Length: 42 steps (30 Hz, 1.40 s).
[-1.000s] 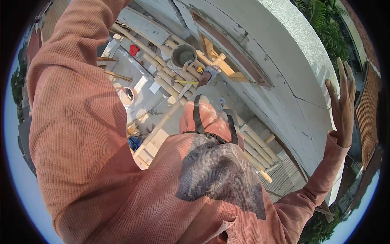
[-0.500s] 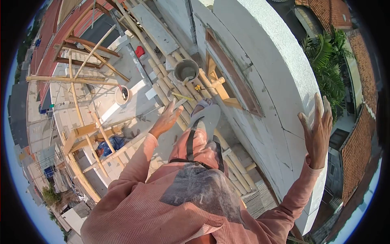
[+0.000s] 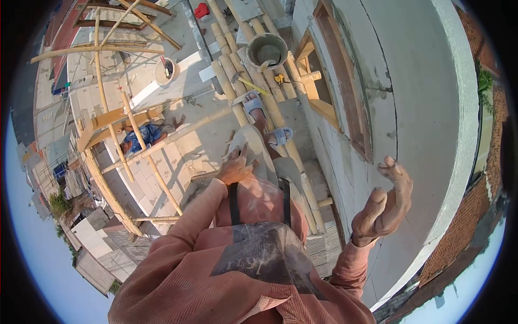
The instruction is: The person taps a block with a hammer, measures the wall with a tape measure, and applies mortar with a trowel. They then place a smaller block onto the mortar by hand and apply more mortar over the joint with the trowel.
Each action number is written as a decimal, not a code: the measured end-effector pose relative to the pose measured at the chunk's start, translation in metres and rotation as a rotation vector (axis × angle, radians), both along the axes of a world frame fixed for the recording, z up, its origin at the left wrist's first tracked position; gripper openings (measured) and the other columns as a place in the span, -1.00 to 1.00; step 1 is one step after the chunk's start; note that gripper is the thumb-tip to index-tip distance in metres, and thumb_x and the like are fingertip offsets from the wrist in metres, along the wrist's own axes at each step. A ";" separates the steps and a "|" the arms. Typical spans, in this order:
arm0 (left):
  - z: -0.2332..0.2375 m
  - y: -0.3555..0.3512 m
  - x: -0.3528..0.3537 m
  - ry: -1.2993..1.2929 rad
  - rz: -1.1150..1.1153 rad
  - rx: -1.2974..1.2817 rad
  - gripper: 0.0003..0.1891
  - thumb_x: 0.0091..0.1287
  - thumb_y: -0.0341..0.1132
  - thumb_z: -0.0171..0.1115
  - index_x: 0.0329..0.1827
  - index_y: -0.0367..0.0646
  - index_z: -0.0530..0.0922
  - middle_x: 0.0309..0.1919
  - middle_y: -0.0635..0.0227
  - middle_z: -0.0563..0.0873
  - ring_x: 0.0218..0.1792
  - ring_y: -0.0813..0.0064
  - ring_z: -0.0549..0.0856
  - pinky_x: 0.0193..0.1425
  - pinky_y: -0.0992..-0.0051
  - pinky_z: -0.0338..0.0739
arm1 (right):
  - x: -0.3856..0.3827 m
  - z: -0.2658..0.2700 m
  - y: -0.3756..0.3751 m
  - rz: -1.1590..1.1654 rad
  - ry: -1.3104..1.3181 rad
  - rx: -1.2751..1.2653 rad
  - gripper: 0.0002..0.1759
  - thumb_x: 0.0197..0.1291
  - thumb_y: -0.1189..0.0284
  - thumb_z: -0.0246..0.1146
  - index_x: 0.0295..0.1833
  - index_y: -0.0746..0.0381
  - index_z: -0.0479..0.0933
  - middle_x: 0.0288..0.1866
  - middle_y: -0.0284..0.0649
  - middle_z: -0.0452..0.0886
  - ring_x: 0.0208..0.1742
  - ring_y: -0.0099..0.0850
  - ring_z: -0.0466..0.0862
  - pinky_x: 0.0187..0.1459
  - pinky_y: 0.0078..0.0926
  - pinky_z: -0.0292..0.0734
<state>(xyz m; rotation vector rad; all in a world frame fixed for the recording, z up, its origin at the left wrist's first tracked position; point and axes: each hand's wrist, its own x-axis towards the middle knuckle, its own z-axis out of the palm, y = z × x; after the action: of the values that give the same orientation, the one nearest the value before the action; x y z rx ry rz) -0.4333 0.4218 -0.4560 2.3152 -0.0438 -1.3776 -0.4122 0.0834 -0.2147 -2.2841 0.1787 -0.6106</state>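
Left hand (image 3: pixel 236 168) is resting loosely spread on a thigh (image 3: pixel 260 154); empty right hand (image 3: pixel 384 208) is curling half-open beside the wall (image 3: pixel 426 108) at three o'clock. Sandals (image 3: pixel 280 136) are pressing bamboo poles (image 3: pixel 298 171) (one rolling could cause slipping).

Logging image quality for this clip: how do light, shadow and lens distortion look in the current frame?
Head view: strong fisheye, black corners, wall bowed into a curve; sunlit patches and hard shadows on the floor; the right hand looms large near the lens; lettering on the shirt too unclear to read.
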 end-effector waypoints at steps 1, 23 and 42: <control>-0.039 0.019 -0.027 -0.108 0.040 -0.091 0.00 0.40 0.31 0.13 0.69 -0.16 0.00 0.47 -0.54 0.22 0.51 -0.51 0.21 0.57 -0.22 0.11 | 0.021 -0.040 0.018 0.073 0.187 0.057 -0.65 0.44 0.29 0.28 0.09 0.37 0.58 -0.08 0.02 0.70 0.09 -0.07 0.67 0.12 -0.17 0.55; -0.092 -0.017 -0.012 -0.039 0.003 0.555 0.01 0.17 0.06 0.47 0.60 -0.26 0.20 0.35 -0.31 0.42 0.20 -0.26 0.58 0.22 -0.05 0.53 | 0.181 -0.789 0.231 0.613 1.034 -0.213 -0.60 0.26 0.17 0.28 0.07 0.20 0.52 -0.02 0.08 0.74 -0.09 0.00 0.80 -0.07 -0.04 0.69; 0.189 -0.120 0.228 -1.032 0.200 -0.831 -0.24 0.47 -0.20 0.29 0.62 -0.32 0.15 0.54 -0.03 0.26 0.61 0.06 0.20 0.64 0.08 0.18 | -0.127 -0.136 0.065 -0.085 0.937 0.413 -0.49 0.46 -0.06 0.16 -0.02 0.24 0.51 -0.38 0.10 0.64 -0.31 0.21 0.67 -0.24 0.03 0.51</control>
<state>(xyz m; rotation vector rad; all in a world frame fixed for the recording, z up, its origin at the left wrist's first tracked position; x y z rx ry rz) -0.2052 0.3018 -0.2670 1.9324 -0.5544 0.0869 -0.5391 0.1479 -0.3509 -1.9851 0.7691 0.4688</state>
